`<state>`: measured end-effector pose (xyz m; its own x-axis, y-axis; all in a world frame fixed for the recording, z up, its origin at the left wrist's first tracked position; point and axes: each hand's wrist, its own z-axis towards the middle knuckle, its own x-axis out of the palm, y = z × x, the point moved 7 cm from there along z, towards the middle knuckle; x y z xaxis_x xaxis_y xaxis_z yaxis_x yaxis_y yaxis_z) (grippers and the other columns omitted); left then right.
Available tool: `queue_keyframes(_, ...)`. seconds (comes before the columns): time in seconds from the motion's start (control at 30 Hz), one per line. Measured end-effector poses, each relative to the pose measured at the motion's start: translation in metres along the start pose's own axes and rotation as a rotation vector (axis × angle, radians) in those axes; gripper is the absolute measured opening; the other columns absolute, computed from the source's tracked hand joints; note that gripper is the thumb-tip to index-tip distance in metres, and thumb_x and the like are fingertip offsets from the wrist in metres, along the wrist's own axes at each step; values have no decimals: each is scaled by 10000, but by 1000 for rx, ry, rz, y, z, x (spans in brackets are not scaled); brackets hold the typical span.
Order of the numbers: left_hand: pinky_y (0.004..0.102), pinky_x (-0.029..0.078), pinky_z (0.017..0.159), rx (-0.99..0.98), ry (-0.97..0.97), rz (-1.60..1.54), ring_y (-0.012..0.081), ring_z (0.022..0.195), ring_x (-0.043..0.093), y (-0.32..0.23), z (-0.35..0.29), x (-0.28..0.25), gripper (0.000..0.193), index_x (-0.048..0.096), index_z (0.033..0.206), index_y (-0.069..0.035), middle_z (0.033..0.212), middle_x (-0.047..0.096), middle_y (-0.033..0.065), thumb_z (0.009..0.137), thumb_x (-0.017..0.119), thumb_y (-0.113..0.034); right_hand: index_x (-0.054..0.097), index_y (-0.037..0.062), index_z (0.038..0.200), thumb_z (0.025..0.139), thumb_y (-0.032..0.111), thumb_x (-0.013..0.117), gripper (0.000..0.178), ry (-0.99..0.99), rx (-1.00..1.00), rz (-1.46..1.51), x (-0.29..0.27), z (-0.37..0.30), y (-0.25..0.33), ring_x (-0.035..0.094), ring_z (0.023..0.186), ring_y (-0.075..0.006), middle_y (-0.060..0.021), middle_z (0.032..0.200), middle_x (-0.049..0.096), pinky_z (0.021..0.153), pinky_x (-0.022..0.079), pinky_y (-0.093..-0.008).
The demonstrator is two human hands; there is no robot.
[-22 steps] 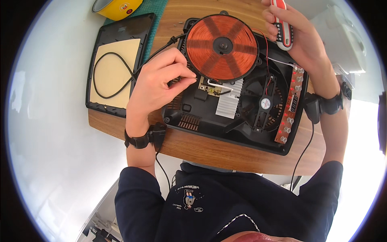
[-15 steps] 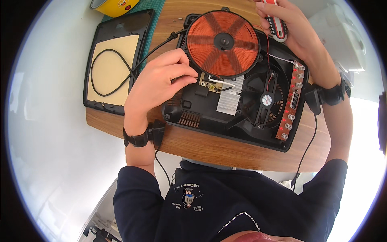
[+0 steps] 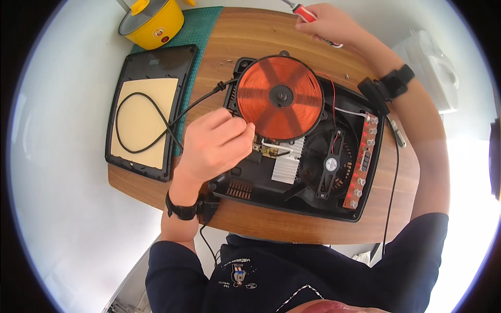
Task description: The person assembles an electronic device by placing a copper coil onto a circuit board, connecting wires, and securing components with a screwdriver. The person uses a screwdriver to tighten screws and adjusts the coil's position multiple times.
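An opened induction cooker base point(image 3: 308, 208), a black plastic housing, lies on the table with its round copper coil point(image 3: 261, 99) sitting over the left part. At the coil's lower left edge is my left hand point(image 3: 216, 146), its fingertips pinched together; whatever is between them is hidden. My right hand point(image 3: 331, 26) is raised beyond the far right of the cooker, wrapped around the red, white and black handle of a screwdriver point(image 3: 305, 13). Its shaft points up and left, out of the frame. Below the coil show a silver heat sink point(image 3: 287, 169), a fan point(image 3: 331, 164) and a control board point(image 3: 361, 161) with red lights.
At left lies the cooker's black cover point(image 3: 117, 112), inner side up, with a cream sheet point(image 3: 148, 115) and the looped power cord point(image 3: 118, 125). A yellow pot point(image 3: 162, 23) stands on the green cutting mat point(image 3: 207, 26). Small screws point(image 3: 225, 62) lie on the wooden table point(image 3: 245, 31).
My right hand has moved away from the cooker, up and to the left, with the screwdriver. My left hand's fingers have curled in more at the coil's edge. The whole view has shifted.
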<state>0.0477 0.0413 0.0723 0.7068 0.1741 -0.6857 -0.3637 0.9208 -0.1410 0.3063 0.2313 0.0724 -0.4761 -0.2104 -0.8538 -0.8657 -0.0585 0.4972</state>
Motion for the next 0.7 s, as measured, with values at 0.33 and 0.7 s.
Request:
queue_keyframes(0.33, 296, 448, 507, -166, 101, -241, 179, 658, 594, 7, -6, 9, 205, 679, 890, -75, 802, 560, 17, 740, 803, -11, 754, 19, 936, 792, 316, 725, 331, -137, -192, -340, 49, 93, -6, 700, 909, -447, -275, 933, 730, 826, 552, -515)
queue_keyframes(0.7, 344, 510, 620, -399, 341, -533, 245, 739, 637, 17, -17, 17, 177, 716, 947, -27, 862, 624, 65, 794, 783, 31, 751, -8, 915, 779, 280, 731, 319, -169, -20, -355, 65, 106, -16, 707, 913, -446, -278, 939, 731, 820, 572, -497)
